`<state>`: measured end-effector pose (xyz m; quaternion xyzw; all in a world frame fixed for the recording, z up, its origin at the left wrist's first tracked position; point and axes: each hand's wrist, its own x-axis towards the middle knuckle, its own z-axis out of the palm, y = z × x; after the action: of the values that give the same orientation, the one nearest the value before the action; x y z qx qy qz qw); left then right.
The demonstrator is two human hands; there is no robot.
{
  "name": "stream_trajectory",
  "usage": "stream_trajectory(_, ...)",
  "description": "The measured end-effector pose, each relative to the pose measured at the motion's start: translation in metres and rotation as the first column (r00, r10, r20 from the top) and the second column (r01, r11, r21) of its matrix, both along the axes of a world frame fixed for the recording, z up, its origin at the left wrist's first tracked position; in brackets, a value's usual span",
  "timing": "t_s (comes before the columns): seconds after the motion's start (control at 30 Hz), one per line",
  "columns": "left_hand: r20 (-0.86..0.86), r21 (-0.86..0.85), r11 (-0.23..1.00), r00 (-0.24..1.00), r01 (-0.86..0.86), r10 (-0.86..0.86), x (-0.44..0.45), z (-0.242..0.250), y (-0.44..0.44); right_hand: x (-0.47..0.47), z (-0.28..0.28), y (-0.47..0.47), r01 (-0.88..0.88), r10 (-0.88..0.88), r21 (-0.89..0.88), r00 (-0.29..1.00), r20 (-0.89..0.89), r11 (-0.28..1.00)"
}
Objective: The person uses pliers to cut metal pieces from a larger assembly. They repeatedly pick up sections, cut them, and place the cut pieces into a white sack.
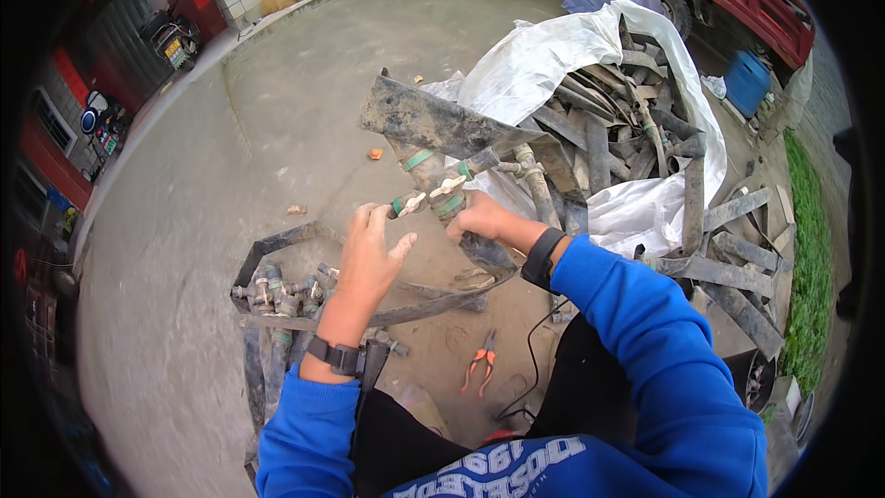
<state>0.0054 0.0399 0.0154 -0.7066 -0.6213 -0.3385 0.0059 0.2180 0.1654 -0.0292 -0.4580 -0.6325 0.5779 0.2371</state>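
My right hand [484, 218] grips a muddy pipe fitting [446, 203] with green bands and a pale valve handle [448, 186]. Black flat hose [489, 252] hangs below that hand. My left hand [370, 249] is just to the left, its fingertips at the outer end of a small valve [408, 205] with a white lever. Its thumb stands away from the valve, and the fingers' far side is hidden, so a hold cannot be made out. Above both hands, a wide dirty hose [442, 114] folds over toward the right.
Pliers with orange handles [478, 363] lie on the concrete between my legs. Several valve fittings [276, 290] are heaped at the left inside a hose loop [415, 315]. A white sack [546, 55] full of hose pieces [601, 138] stands at the right, with more strips [740, 277] beside it.
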Motion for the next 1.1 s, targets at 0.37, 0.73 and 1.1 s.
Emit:
stream_trajectory(0.37, -0.407, -0.038, 0.948, 0.861, 0.317, -0.304, -0.004, 0.007, -0.006, -0.011, 0.005, -0.009, -0.459, 0.386, -0.010, 0.735, 0.557, 0.888)
stream_trajectory(0.73, -0.636, 0.044, 0.961, 0.750, 0.273, -0.184, -0.013, -0.041, 0.017, -0.004, -0.003, -0.027, -0.652, 0.406, 0.174, 0.635, 0.657, 0.738)
stream_trajectory(1.1, -0.596, -0.096, 0.992, 0.793, 0.087, -0.127, -0.009, -0.045, 0.015, 0.016, -0.036, -0.055, -0.511, 0.038, 0.435, 0.679, 0.733, 0.741)
